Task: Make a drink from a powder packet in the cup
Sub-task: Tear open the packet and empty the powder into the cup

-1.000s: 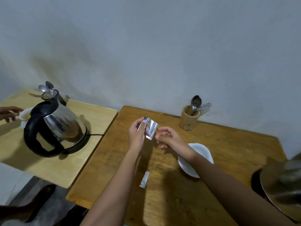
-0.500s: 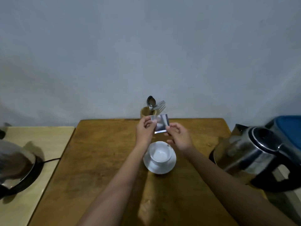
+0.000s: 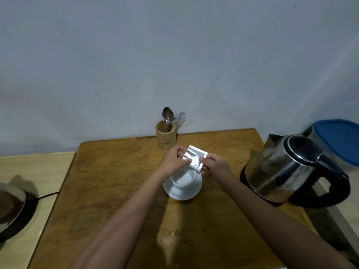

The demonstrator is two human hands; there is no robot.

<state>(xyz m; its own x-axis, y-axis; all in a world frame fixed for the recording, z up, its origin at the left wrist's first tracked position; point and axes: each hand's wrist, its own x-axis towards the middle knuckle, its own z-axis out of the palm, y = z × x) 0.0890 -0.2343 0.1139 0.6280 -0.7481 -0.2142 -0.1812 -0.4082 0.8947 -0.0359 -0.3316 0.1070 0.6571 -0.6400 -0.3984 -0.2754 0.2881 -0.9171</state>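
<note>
A silver powder packet (image 3: 195,159) is held just above the far rim of a white cup (image 3: 184,179), which stands on a white saucer (image 3: 181,195) in the middle of the brown wooden table (image 3: 108,187). My left hand (image 3: 174,161) pinches the packet's left edge. My right hand (image 3: 215,166) pinches its right edge. The packet tilts down toward the cup. Whether powder is falling cannot be told.
A steel kettle with a black handle (image 3: 295,169) stands on its base at the table's right edge, a blue-lidded container (image 3: 338,140) behind it. A wooden holder with spoons and a fork (image 3: 166,136) stands by the wall. Another kettle (image 3: 9,206) sits on the pale table at left.
My view has swung right from the left kettle to centre on the cup. Both hands brought the packet over the cup and lowered it toward the rim.
</note>
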